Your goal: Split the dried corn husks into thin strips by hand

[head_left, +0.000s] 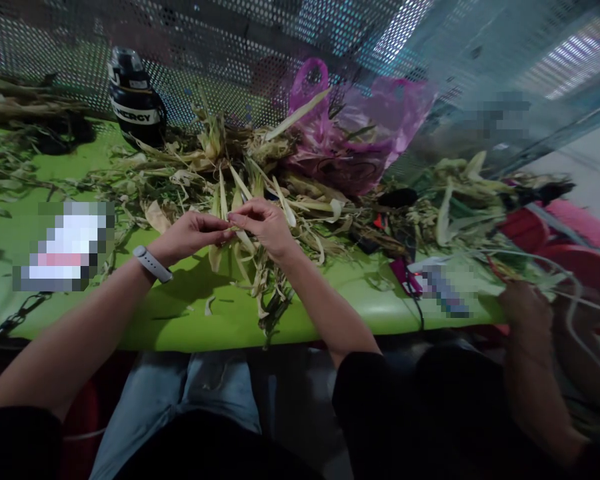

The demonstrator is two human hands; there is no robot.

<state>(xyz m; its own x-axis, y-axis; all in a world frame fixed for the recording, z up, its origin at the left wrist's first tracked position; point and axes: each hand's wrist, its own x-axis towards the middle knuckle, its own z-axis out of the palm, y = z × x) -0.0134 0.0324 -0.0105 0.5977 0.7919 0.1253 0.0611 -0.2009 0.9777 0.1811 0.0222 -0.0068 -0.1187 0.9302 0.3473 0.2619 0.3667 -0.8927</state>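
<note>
In the head view, my left hand (197, 233) and my right hand (263, 225) meet above the front of the table, fingertips almost touching. Both pinch pale, yellowish-green corn husk strips (241, 245), whose ends hang below and rise behind the fingers. Exactly how the strips run between the fingertips is hard to make out. Right behind my hands lies a tangled heap of dry corn husks (180, 167). A drooping bunch of withered husk (275, 303) hangs toward the table's front edge under my right hand.
A dark bottle (136, 110) and a pink plastic bag (350, 143) stand at the back by a perforated metal screen (220, 40). On the green table (190, 320) lie a phone-like device (63, 247) at left and another (445, 287) at right. A co-worker's hand (525, 310) is at far right.
</note>
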